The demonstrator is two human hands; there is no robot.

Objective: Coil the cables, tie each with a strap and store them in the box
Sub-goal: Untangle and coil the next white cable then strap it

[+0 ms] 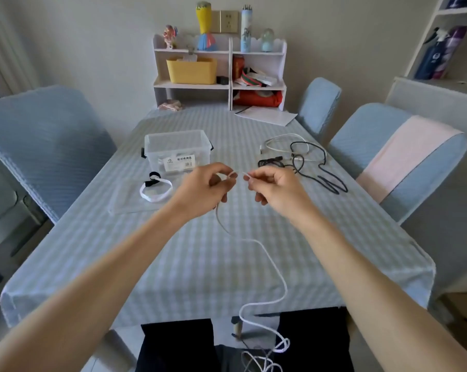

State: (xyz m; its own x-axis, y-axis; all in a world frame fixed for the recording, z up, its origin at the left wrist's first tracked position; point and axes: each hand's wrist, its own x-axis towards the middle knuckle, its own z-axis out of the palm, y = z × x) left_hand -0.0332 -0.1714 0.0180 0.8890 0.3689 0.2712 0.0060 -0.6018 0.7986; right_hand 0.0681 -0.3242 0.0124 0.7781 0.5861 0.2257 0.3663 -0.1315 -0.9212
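Note:
My left hand (206,187) and my right hand (274,187) are raised side by side over the table, both pinching one end of a white cable (269,260). The cable drops from my left hand, snakes across the cloth and falls off the near edge into a loose heap on my lap. A clear plastic box (177,151) stands open beyond my left hand. Its flat lid (127,200) lies in front of it, carrying a coiled white cable (155,190) tied with a black strap (151,179). A tangle of black and white cables (302,159) lies at the right.
The table has a pale checked cloth (200,264). Blue-covered chairs stand at the left (39,146) and right (398,157). A white desk shelf (219,73) with a yellow bin and ornaments stands at the far end, with white papers (267,116) beside it.

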